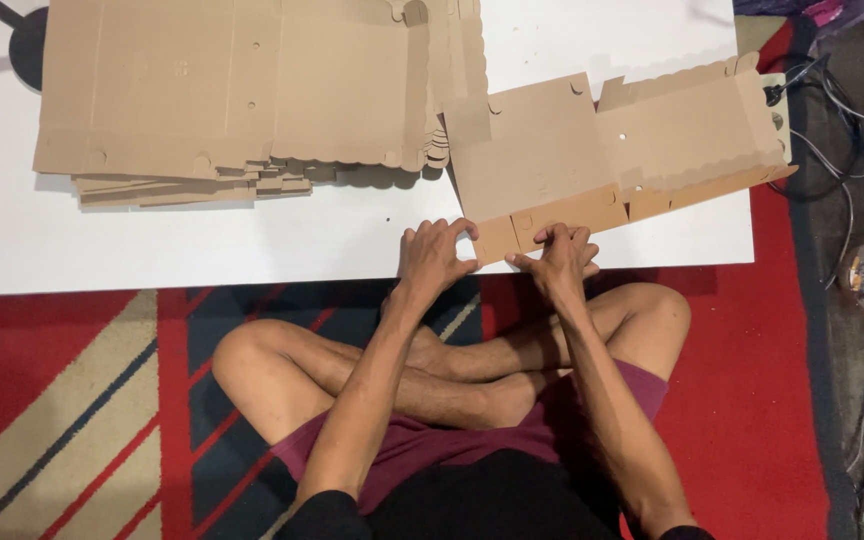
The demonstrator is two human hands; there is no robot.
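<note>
My left hand [434,252] and right hand [558,254] both pinch the near flap of a flat cardboard box blank [592,150] at the counter's [202,240] near edge, toward its right end. I see a stack of blanks [242,90] lying toward the far left corner.

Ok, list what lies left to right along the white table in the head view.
Stack of flat cardboard blanks → left hand → right hand → tangled cables off the white table edge.
</note>
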